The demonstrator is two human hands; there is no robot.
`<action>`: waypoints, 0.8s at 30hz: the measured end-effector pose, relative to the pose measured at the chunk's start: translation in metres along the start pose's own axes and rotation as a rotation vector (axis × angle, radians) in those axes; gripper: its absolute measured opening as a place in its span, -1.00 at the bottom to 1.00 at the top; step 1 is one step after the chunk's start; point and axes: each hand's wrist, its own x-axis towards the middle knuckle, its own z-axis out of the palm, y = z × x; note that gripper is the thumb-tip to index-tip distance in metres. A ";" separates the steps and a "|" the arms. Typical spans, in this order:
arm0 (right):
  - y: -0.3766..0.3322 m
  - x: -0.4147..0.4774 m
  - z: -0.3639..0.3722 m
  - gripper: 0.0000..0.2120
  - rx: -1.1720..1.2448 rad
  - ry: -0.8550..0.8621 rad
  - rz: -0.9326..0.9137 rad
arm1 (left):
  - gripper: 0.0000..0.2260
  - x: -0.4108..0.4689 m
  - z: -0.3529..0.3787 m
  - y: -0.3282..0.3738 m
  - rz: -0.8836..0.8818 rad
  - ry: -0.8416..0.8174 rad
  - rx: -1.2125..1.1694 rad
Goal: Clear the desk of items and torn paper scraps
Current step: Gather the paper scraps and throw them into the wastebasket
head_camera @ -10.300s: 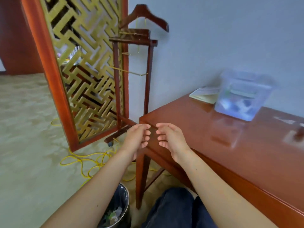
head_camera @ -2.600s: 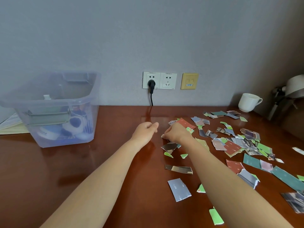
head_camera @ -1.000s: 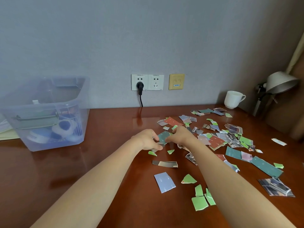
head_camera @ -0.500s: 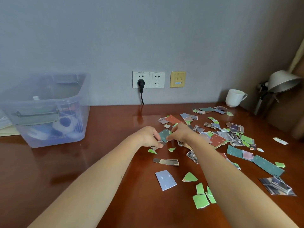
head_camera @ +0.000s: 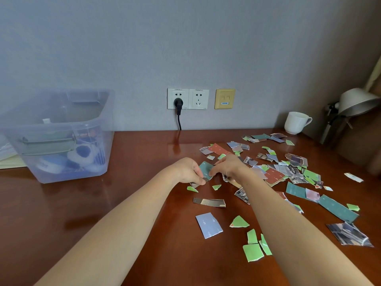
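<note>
Several torn paper scraps, green, teal, red and grey, lie scattered over the right half of the brown wooden desk. My left hand pinches a teal scrap together with a smaller grey piece. My right hand pinches the same teal scrap from the right, its fingers curled over more scraps beneath. Loose pieces lie nearer me: a grey strip, a blue-grey card piece and green bits.
A clear plastic storage bin holding several items stands at the back left, papers beside it. A white mug and a desk lamp stand at the back right. A plug sits in the wall socket.
Both hands have closed in on the teal scrap and lifted it slightly off the desk. About ten seconds ago they were empty near the desk's left corner.
</note>
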 end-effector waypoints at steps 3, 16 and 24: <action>0.001 -0.002 0.001 -0.62 0.012 0.001 -0.007 | -0.70 0.000 0.002 0.000 -0.005 0.009 0.001; -0.001 -0.011 0.008 -0.74 0.208 0.001 -0.117 | -0.71 -0.001 0.009 -0.008 -0.008 0.077 0.017; -0.008 -0.016 0.008 -0.87 0.415 0.186 -0.161 | -0.81 -0.001 0.013 -0.012 0.017 0.136 -0.057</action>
